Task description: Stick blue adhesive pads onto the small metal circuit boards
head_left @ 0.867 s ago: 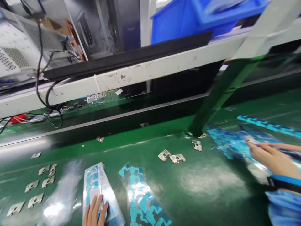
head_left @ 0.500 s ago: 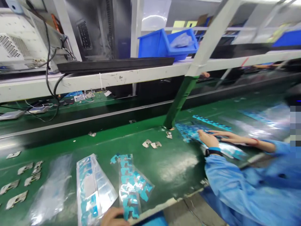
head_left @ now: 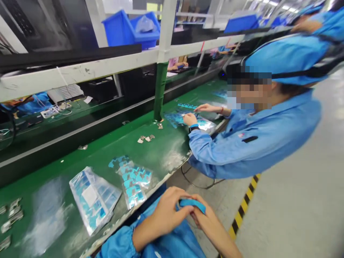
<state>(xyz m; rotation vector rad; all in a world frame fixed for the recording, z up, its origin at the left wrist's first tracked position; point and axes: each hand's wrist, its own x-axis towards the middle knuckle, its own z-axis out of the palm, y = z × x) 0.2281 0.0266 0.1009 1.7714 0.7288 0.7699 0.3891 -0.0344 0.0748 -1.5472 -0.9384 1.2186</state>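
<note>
My left hand [head_left: 170, 211] is closed, with its thumb and fingers pinching a blue band [head_left: 192, 204]. From the lower right comes my right hand [head_left: 205, 218], its curled fingers gathered against the same band; their tips are partly hidden. Both hands are over my lap, in front of the bench edge. On the green bench [head_left: 104, 147] lie clear film sheets with blue cut-out pieces [head_left: 134, 179]. Left of them is a clear plastic sleeve [head_left: 92, 197] with a white label and blue pieces inside.
Small metal plates [head_left: 146, 138] are scattered over the bench, several at the far left. A co-worker [head_left: 249, 143] in blue sits at the right, hands on blue film. A green-wrapped post [head_left: 160, 91] rises from the bench. Blue bins [head_left: 131, 30] stand on the shelf above.
The view has swung right. One hand was at the bench edge beside the film sheets; now both hands are together over my lap with the blue band.
</note>
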